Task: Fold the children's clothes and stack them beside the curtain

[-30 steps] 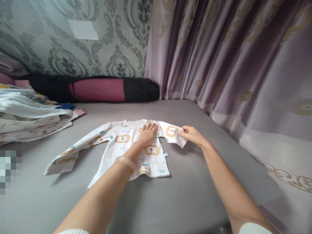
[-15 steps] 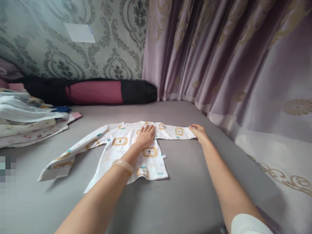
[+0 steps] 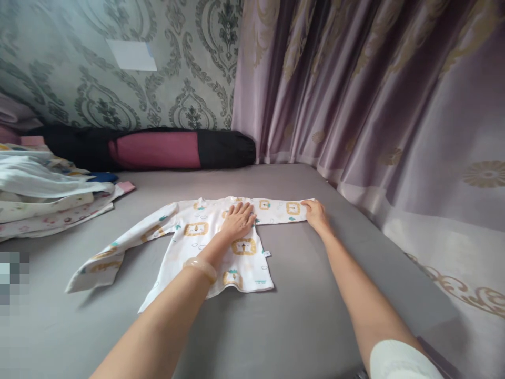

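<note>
Currently, the lion-print long-sleeved shirt (image 3: 209, 226) lies spread before me on the smooth grey bedsheet (image 3: 300, 316), hem (image 3: 252, 291) toward me, long axis crosswise. My left hand (image 3: 239, 220) rests flat on it, fingers extended; my right hand (image 3: 316, 215), nearer the straight right sleeve (image 3: 278, 211), covers its end, pinch not discernible. Beyond: layered soft garments (image 3: 47, 184), cylindrical black-and-maroon bolster (image 3: 155, 150), satiny pleated purple curtain (image 3: 284, 79)

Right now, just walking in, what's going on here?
A person has a shirt spread on a bed. The left hand rests flat on its chest. The right hand is at the end of the right sleeve, which lies out straight; its exact grip is unclear. The left sleeve slants toward the person.
</note>
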Tool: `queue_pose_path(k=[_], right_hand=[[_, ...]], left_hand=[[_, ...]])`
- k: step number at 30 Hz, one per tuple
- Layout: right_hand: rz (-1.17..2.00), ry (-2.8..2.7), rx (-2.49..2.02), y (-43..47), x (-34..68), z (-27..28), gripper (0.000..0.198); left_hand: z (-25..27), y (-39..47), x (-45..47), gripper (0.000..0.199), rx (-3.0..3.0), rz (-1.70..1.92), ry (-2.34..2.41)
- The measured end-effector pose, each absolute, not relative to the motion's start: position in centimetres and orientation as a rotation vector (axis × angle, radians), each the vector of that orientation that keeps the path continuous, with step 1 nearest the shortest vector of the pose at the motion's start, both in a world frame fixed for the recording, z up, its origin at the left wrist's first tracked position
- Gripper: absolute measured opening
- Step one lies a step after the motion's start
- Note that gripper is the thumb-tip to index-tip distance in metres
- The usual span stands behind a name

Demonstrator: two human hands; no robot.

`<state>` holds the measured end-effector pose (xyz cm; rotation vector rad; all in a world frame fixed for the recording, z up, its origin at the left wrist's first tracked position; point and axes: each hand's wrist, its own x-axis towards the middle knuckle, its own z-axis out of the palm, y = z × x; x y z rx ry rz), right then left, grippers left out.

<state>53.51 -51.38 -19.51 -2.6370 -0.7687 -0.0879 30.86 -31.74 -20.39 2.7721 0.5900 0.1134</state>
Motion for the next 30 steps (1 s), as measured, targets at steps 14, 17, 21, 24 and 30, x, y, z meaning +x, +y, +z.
queue_pose_path(k=[14, 17, 21, 24, 30], right_hand=[[-0.167, -0.885, -2.759, -50.5, 53.7, -20.1, 0.042], [-0.192, -0.861, -2.769, -50.4, 53.2, -19.6, 0.042], [-0.364, -0.929, -2.671, -49.4, 50.7, -17.9, 0.035], [-0.158, -1.315, -2.405, -47.7, 47.4, -17.0, 0.029], [0.014, -1.864, -2.108, -45.2, 41.9, -17.3, 0.019]], left_hand=[[-21.5, -30.2, 30.7, 0.047, 2.714, 0.243, 0.503], [-20.8, -30.6, 30.6, 0.044, 2.773, 0.187, 0.486], [-18.4, -32.5, 29.6, 0.036, 2.850, 0.113, 0.572], [-16.3, -35.2, 27.7, 0.030, 2.878, 0.100, 0.529], [-14.7, -40.9, 22.2, 0.030, 2.830, -0.037, 0.154]])
